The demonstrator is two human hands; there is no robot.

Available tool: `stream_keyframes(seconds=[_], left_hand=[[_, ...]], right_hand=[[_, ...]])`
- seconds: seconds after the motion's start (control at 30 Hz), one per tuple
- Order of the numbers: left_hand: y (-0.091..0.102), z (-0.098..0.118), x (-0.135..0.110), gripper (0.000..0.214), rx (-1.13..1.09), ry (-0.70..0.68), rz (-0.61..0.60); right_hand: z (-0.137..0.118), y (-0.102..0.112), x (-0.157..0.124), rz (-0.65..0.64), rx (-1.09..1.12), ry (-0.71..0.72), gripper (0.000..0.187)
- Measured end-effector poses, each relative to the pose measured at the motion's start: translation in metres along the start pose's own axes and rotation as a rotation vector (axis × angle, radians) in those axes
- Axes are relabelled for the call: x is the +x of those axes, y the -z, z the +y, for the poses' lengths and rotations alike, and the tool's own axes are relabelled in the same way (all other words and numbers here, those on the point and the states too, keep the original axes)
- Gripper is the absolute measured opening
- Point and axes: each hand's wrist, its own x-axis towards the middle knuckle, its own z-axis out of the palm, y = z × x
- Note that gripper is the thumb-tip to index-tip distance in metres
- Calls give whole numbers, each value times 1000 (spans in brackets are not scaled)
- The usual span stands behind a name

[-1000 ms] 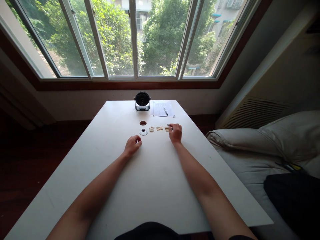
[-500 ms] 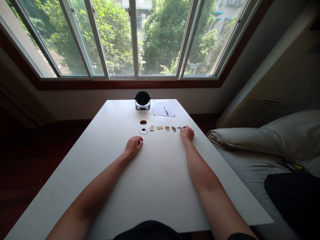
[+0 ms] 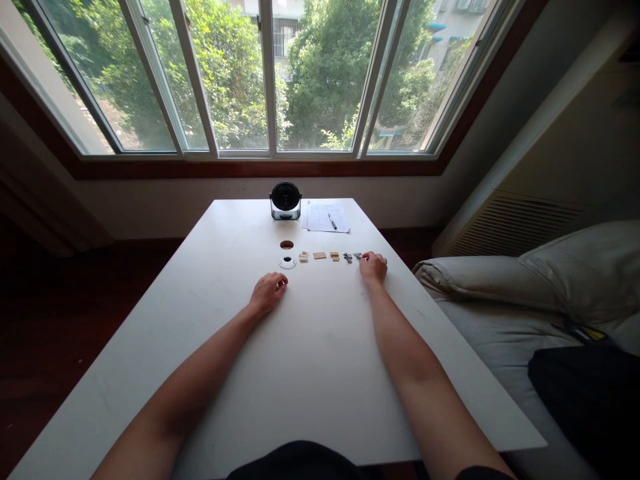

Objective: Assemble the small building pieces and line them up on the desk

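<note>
A row of small plastic building pieces lies across the white table: a tan plate, a tan plate, a tan piece, a dark grey piece and a grey piece. My right hand rests curled on the table, its fingertips touching or just beside the grey piece. Whether those fingers pinch anything is too small to tell. My left hand lies curled on the table, nearest a white round grommet, and shows nothing in its fingers.
A brown round hole is cut in the table behind the grommet. At the far end stand a black round desk fan and a sheet of paper with a pen. A pale cushion lies beyond the table's right edge.
My right hand has moved right along the row, and two grey pieces now lie where it was. My left hand has shifted slightly forward.
</note>
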Motion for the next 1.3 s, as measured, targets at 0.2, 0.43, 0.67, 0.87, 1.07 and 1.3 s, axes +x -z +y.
stream_keyframes(seconds=[0.2,0.43,0.67,0.87,1.07,1.3], left_hand=[[-1,-2,0,12,-4,-9,-5],[-1,-3,1,13,22,-16,-22],[0,-1,1,15,39,-11,-40],[1,-1,0,14,39,-1,-45],[1,0,1,14,5,-1,-27],[1,-1,1,24,-8,-38,-52]], right_hand=[[1,1,-1,32,-6,-28,27],[-4,5,0,4,28,-4,24],[-5,5,-1,-28,26,3,27],[-5,4,-2,-28,25,-2,31],[-8,7,-4,-52,38,9,34],[-13,13,-5,-43,88,3,33]])
